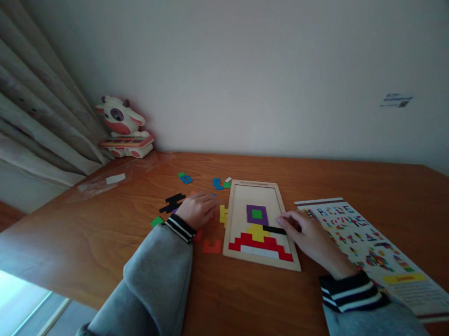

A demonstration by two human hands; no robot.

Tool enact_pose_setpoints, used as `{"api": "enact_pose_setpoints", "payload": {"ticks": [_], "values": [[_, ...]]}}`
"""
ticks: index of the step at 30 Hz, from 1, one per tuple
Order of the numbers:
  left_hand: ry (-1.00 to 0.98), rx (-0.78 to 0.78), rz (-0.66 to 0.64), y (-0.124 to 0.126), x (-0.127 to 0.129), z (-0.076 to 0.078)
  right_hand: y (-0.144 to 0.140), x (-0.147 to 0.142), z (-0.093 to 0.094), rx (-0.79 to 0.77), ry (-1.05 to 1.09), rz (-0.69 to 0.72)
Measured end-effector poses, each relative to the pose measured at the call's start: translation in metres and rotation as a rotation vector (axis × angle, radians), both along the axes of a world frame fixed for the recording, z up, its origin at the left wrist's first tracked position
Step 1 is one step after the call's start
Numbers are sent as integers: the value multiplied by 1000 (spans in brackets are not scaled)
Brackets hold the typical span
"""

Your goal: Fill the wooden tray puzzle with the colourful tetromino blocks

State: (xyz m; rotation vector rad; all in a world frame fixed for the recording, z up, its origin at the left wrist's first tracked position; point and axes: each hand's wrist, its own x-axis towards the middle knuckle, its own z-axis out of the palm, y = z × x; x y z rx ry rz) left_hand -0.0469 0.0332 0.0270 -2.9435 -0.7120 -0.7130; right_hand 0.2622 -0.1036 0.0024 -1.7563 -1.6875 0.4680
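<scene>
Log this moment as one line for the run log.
right hand: fingers on thin black bar piece in wooden puzzle tray | left hand: resting on loose coloured pieces on brown wooden table

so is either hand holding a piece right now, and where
The right hand pinches a black bar piece by its right end, on the puzzle tray. The left hand's hold cannot be told.

Bare tabletop (240,299) near the edge; loose pieces (184,178) and pattern sheet (378,246) flanking the tray (227,228).
</scene>
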Motion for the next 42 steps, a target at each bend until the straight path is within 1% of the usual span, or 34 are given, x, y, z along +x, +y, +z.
{"api": "enact_pose_setpoints", "payload": {"ticks": [2, 5, 7, 10, 11, 12, 13, 15, 18, 21, 25, 29, 32, 33, 34, 35, 36, 37, 39, 41, 42], "values": [[80, -9, 75, 11, -19, 5, 0, 2, -2, 38, -2, -26], [139, -29, 221, 20, -40, 9, 0, 4, -4, 87, -14, -59], [180, -54, 398, 23, -50, 11, 0, 4, -4, 100, -34, -78], [285, -154, 753, 27, -62, 14, 0, 4, -4, 105, -63, -102], [315, -189, 853, 27, -65, 15, 1, 4, -4, 110, -72, -107], [334, -217, 926, 28, -68, 16, 1, 4, -5, 118, -78, -111], [346, -234, 968, 28, -70, 17, 2, 4, -6, 129, -82, -111], [362, -247, 975, 28, -71, 18, 3, 5, -8, 149, -84, -102], [383, -266, 913, 27, -69, 19, 3, 5, -10, 159, -80, -101], [368, -269, 893, 30, -67, 18, 3, 5, -10, 155, -80, -114], [366, -251, 913, 33, -66, 18, 2, 4, -8, 143, -85, -125], [376, -255, 933, 31, -66, 22, 2, 4, -7, 142, -62, -129], [304, -243, 962, 29, -64, 24, 2, 3, -6, 148, -75, -125], [243, -218, 941, 28, -61, 24, 2, 3, -5, 152, -81, -125], [164, -185, 880, 27, -57, 23, 2, 3, -4, 156, -84, -127], [78, -147, 776, 25, -52, 21, 2, 2, -4, 161, -85, -130], [-9, -105, 635, 21, -44, 18, 2, 2, -3, 165, -84, -133], [-83, -72, 463, 17, -35, 15, 2, 1, -3, 168, -81, -135], [-165, -22, 165, 5, -14, 8, 2, 1, -4, 174, -72, -131], [-155, -11, -39, -9, 8, 1, 3, 1, -5, 178, -63, -121], [-143, -11, -102, -16, 17, -2, 3, 1, -6, 182, -61, -120]]}}
